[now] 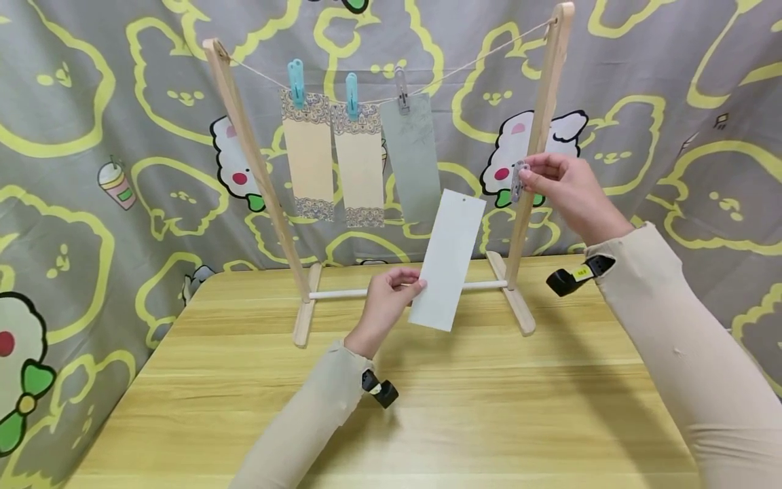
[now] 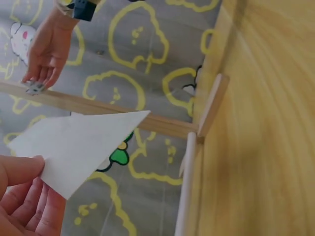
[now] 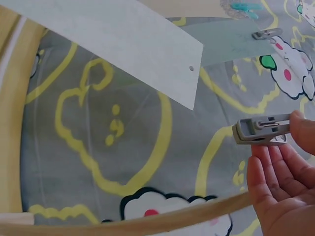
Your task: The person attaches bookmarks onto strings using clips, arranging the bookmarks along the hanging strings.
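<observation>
My left hand (image 1: 391,300) pinches a plain pale bookmark (image 1: 449,261) by its lower left edge; a small hole shows near the card's top. The card tilts to the right in front of the stand. My right hand (image 1: 568,190) holds a grey clothespin (image 3: 263,129) between thumb and fingers, beside the right post. In the right wrist view the clothespin's jaws point toward the card, with a gap between them. On the string hang two patterned cream bookmarks (image 1: 309,156) under blue clothespins (image 1: 296,83), and a grey-green bookmark (image 1: 411,159) under another grey clothespin (image 1: 401,89).
The wooden stand has a left post (image 1: 256,163), a right post (image 1: 542,102) and a white crossbar (image 1: 339,294) low between its feet. A string (image 1: 482,58) sags between the post tops. Behind the wooden table (image 1: 244,407) hangs a patterned grey curtain (image 1: 672,41).
</observation>
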Demonstrator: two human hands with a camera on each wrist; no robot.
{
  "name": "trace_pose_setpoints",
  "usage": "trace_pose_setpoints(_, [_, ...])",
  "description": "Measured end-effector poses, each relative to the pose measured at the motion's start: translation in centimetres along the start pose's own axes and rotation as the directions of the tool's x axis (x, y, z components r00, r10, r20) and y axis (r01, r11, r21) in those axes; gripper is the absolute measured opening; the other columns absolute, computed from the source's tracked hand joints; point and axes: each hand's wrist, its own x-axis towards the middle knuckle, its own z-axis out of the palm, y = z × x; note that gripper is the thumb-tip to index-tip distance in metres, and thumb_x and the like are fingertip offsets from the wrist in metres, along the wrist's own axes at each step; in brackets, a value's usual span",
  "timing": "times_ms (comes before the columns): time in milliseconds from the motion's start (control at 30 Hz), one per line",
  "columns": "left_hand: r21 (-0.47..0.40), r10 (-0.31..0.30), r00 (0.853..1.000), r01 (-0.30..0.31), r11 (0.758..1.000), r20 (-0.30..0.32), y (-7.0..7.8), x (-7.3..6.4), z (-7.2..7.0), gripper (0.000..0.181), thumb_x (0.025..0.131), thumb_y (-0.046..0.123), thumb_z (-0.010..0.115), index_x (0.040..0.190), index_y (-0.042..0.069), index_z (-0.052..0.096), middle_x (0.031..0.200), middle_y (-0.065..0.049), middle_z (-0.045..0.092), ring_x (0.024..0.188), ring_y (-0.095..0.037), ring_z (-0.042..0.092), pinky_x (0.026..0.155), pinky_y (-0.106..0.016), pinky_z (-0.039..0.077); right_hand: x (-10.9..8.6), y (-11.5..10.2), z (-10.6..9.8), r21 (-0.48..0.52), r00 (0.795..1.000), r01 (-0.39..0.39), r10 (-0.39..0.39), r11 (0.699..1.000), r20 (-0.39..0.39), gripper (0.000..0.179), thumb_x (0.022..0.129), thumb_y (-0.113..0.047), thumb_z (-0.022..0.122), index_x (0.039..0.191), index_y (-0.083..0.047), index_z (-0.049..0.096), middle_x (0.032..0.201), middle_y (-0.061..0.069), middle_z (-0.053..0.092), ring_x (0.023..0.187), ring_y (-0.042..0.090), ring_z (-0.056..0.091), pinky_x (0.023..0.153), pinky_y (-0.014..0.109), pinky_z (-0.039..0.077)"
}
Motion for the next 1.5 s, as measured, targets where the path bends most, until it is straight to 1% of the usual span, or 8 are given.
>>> trace_pose_setpoints(133, [0.005, 0.026, 0.999, -0.026, 1.000, -0.021, 0.6, 0.6, 0.1, 0.017, 0.086, 0.006, 0.068, 0.101, -0.001, 0.064, 0.091, -0.010, 0.065, 0.069, -0.009, 0.059, 0.060, -0.025, 0.052, 0.7, -1.3, 0.4, 0.074, 0.999, 0.034, -0.034, 0.997, -0.002, 0.019, 0.089, -0.016, 0.065, 0.105, -0.006, 0.060, 0.087, -0.003, 0.063, 0.081, 0.007, 0.059, 0.075, 0.016, 0.051])
trace_pose_setpoints(300, [-0.012, 0.048, 0.998, -0.048, 0.999, -0.032, 1.5, 1.4, 0.1, 0.014, 0.086, 0.006, 0.067, 0.099, 0.000, 0.063, 0.089, -0.007, 0.063, 0.068, -0.010, 0.058, 0.059, -0.023, 0.050, 1.7, -2.8, 0.8, 0.224, 0.998, 0.055, -0.062, 0.973, 0.025, 0.017, 0.087, -0.009, 0.067, 0.102, -0.003, 0.061, 0.084, 0.000, 0.063, 0.078, 0.009, 0.059, 0.073, 0.016, 0.051])
trace_pose_setpoints(500, [-0.008, 0.084, 0.996, -0.084, 0.996, -0.037, 2.6, 2.5, 0.5, 0.014, 0.087, 0.009, 0.067, 0.099, 0.002, 0.064, 0.090, -0.006, 0.064, 0.071, -0.010, 0.059, 0.059, -0.022, 0.049, 2.9, -4.6, 1.1, 0.135, 0.998, 0.043, -0.049, 0.990, 0.039, 0.019, 0.087, -0.012, 0.067, 0.103, -0.004, 0.061, 0.086, -0.001, 0.062, 0.081, 0.010, 0.059, 0.075, 0.014, 0.049])
trace_pose_setpoints(700, [-0.020, 0.130, 0.990, -0.131, 0.991, -0.052, 3.2, 3.7, 1.1, 0.015, 0.088, 0.008, 0.066, 0.100, 0.001, 0.063, 0.089, -0.007, 0.065, 0.074, -0.009, 0.058, 0.060, -0.023, 0.048, 3.9, -6.1, 1.5, 0.166, 0.999, 0.044, -0.044, 0.985, -0.003, 0.019, 0.087, -0.011, 0.067, 0.102, -0.002, 0.060, 0.087, 0.002, 0.061, 0.081, 0.011, 0.059, 0.075, 0.014, 0.050])
trace_pose_setpoints(833, [-0.047, 0.117, 0.990, -0.121, 0.992, -0.076, 3.3, 4.4, 1.3, 0.015, 0.087, 0.006, 0.067, 0.101, 0.000, 0.063, 0.088, -0.005, 0.065, 0.073, -0.008, 0.058, 0.062, -0.027, 0.050, 4.4, -7.0, 2.0, 0.180, 0.998, 0.070, -0.066, 0.981, -0.025, 0.017, 0.087, -0.012, 0.067, 0.100, -0.005, 0.061, 0.088, 0.002, 0.060, 0.082, 0.012, 0.057, 0.074, 0.015, 0.048])
trace_pose_setpoints(1067, [-0.072, 0.104, 0.992, -0.109, 0.991, -0.069, 4.0, 5.3, 1.7, 0.015, 0.087, 0.006, 0.066, 0.102, 0.001, 0.063, 0.091, -0.006, 0.065, 0.074, -0.008, 0.058, 0.059, -0.022, 0.049, 5.5, -8.9, 2.5, 0.262, 0.989, 0.123, -0.095, 0.957, -0.115, 0.011, 0.086, -0.006, 0.066, 0.095, -0.004, 0.060, 0.087, 0.004, 0.056, 0.081, 0.012, 0.054, 0.074, 0.014, 0.048])
trace_pose_setpoints(1300, [-0.077, 0.119, 0.991, -0.123, 0.989, -0.059, 4.9, 5.9, 2.2, 0.017, 0.088, 0.006, 0.065, 0.104, 0.001, 0.062, 0.093, -0.006, 0.065, 0.077, -0.008, 0.058, 0.062, -0.021, 0.049, 6.5, -10.4, 3.6, 0.183, 0.972, 0.120, -0.078, 0.976, -0.221, 0.009, 0.088, -0.010, 0.065, 0.095, -0.009, 0.059, 0.088, -0.001, 0.053, 0.084, 0.009, 0.049, 0.077, 0.018, 0.042])
trace_pose_setpoints(1500, [-0.096, 0.115, 0.992, -0.120, 0.988, -0.060, 5.4, 6.3, 2.4, 0.017, 0.088, 0.006, 0.065, 0.103, 0.000, 0.062, 0.090, -0.005, 0.064, 0.076, -0.008, 0.057, 0.061, -0.023, 0.048, 6.9, -11.4, 4.2, 0.188, 0.968, 0.097, -0.048, 0.977, -0.245, 0.007, 0.090, -0.009, 0.062, 0.094, -0.010, 0.058, 0.088, -0.001, 0.050, 0.085, 0.009, 0.047, 0.076, 0.017, 0.040])
